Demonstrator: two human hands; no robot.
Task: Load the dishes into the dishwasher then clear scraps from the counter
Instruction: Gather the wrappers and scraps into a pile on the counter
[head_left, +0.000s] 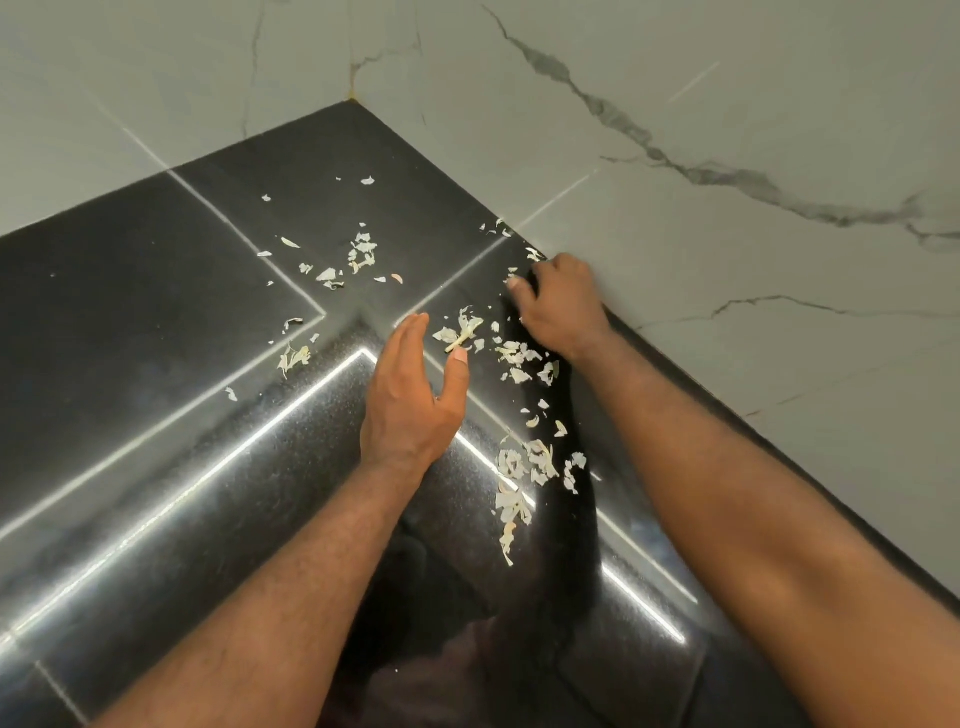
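Scrap-clearing seemed in hand. The left hand (410, 395) lay released, edge-on upon the bench (156, 322). The right hand (558, 306) curled beside the wall (727, 260); I could not tell whether it grasped anything. Scraps (514, 358) lay between both hands and beyond the left, so the next move probably called for raking them together.

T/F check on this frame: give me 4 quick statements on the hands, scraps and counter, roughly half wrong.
1. Pale scraps lie scattered on the black counter. True.
2. The left hand is balled into a fist. False: it is open and straight-fingered, beside the scraps.
3. The right hand is at the back of the counter, close to the wall. True.
4. A plate stands on the counter. False: no dish is in view.
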